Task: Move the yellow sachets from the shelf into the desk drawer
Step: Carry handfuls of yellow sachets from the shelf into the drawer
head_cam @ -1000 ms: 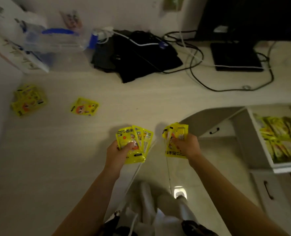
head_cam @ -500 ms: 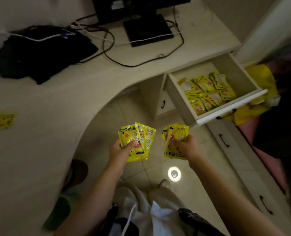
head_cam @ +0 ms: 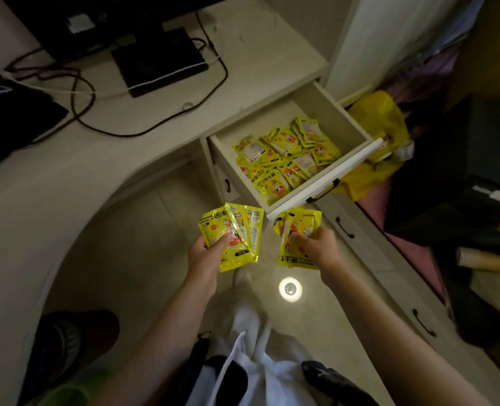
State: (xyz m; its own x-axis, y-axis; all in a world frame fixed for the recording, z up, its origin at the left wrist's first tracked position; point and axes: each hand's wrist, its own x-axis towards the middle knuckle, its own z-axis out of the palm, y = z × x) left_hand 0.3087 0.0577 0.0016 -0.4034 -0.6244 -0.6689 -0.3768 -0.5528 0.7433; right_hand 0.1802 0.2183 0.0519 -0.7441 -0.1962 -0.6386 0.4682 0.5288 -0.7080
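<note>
My left hand [head_cam: 206,253] grips a fan of yellow sachets [head_cam: 237,230] over the floor, just below the desk's curved edge. My right hand [head_cam: 316,247] holds another small bunch of yellow sachets [head_cam: 297,227] close under the front corner of the open desk drawer [head_cam: 322,183]. The drawer stands pulled out to the upper right and holds a pile of several yellow sachets [head_cam: 283,156]. The shelf is out of view.
The desk top [head_cam: 67,177] carries a black monitor base [head_cam: 160,60], cables and dark cloth at the left. Shut drawers with black handles [head_cam: 344,227] run below the open one. A yellow bag [head_cam: 377,118] lies behind the drawer. A slipper [head_cam: 67,341] sits on the floor.
The view has swung right from the desk corner to the open drawer, which is now larger and closer. Both hands keep their sachets and now sit just below the drawer front.
</note>
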